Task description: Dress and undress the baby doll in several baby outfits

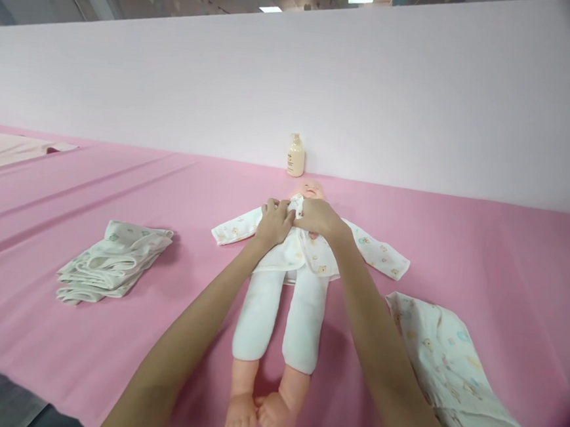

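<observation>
A baby doll [296, 382] lies on its back with its head away from me, in white trousers [260, 317] and a white printed jacket [383, 253]. The jacket's sleeves spread out to both sides. At the upper chest, just below the doll's chin, my left hand [275, 222] is closed on the jacket's front near the collar. Beside it, almost touching, my right hand [318, 217] has its fingers curled and pinched at the jacket's neck edge. My fingers hide the exact spot they grip.
A folded stack of white printed cloths [118, 259] lies at the left. Another folded printed cloth [451, 358] is at the right, partly behind my forearm. A pump bottle [296, 156] stands behind the doll's head, by the white wall [422, 106]. Pink fabric [192, 193] covers the table.
</observation>
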A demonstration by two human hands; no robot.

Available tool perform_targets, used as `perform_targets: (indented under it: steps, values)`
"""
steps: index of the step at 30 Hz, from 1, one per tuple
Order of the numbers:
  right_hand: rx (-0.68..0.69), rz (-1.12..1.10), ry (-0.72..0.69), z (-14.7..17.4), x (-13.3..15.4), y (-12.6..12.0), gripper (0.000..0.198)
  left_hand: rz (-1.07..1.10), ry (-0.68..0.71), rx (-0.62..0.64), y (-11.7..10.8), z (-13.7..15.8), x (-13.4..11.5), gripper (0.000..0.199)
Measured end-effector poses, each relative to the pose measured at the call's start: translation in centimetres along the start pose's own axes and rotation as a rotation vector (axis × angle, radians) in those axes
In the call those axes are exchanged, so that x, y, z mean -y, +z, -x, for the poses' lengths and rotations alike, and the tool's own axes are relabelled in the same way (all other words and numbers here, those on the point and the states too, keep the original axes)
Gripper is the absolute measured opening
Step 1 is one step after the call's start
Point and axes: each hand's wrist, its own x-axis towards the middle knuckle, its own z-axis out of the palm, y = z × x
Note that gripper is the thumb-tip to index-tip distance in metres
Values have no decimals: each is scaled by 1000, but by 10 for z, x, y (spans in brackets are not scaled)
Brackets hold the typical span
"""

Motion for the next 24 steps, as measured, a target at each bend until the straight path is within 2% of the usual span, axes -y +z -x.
perform_targets:
  steps: [5, 9, 12, 15, 19, 21, 24]
  values:
    - [-48, 189, -4, 1, 12, 7, 24, -156, -12, 26, -8, 15, -16, 33]
    - [-102, 152, 63, -4, 3, 9, 28, -148, -62, 3, -15, 23, -37, 36]
    - [-148, 114, 122, -11, -9, 9, 30, -148, 0, 37, -23, 25, -50, 36]
    - [-176, 61, 167, -17, -19, 10, 35, -91, 51, 74, -30, 24, -46, 34]
    - [-169, -27, 193, -20, -23, 12, 32, 86, 82, 127, -36, 20, -27, 35]
    - [-184, -71, 178, -19, -23, 12, 28, 133, 44, 110, -38, 20, -24, 40]
    - [-296, -145, 146, -19, -26, 9, 22, 131, -28, 109, -39, 23, -33, 51]
